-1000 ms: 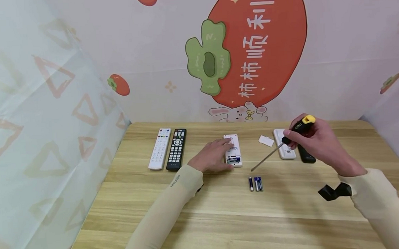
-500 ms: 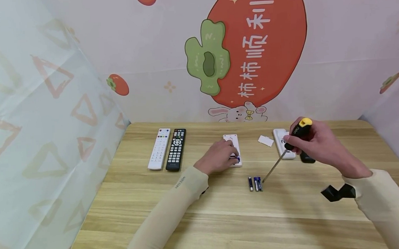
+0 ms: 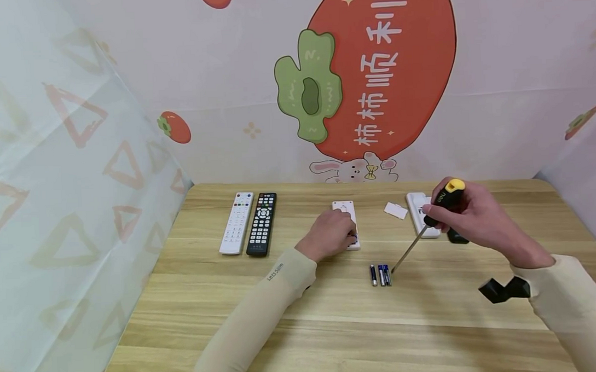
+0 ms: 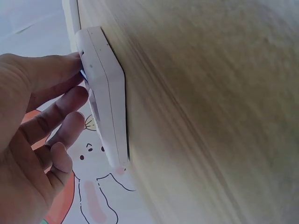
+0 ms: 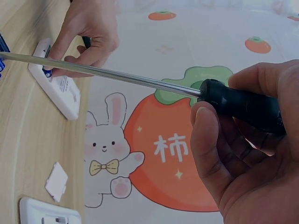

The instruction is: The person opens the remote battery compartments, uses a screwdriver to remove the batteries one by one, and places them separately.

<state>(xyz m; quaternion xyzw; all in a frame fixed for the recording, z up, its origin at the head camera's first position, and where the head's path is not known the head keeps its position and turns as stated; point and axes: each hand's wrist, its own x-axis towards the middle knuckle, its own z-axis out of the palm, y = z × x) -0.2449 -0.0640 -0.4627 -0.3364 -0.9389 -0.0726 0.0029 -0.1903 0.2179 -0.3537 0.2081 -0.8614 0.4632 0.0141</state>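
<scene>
My left hand (image 3: pixel 329 234) is over a white remote (image 3: pixel 345 207) lying back side up, its fingertips in the battery compartment. In the right wrist view its thumb and fingers pinch a blue battery (image 5: pixel 47 73) there; the hand hides most of the compartment in the head view. My right hand (image 3: pixel 476 215) grips the black-and-yellow handle of a screwdriver (image 5: pixel 140 81). The metal shaft slants down toward the table, tip right beside several loose blue batteries (image 3: pixel 381 275) lying side by side.
A small white battery cover (image 3: pixel 396 210) lies right of the opened remote. Farther right are another white remote (image 3: pixel 424 217) and a black one (image 3: pixel 457 237), partly behind the right hand. On the left lie a white remote (image 3: pixel 237 223) and a black remote (image 3: pixel 262 224).
The left hand has drawn in from the remote's left edge, its fingers now at the battery compartment. The screwdriver tip has swung toward me and right, to the loose batteries.
</scene>
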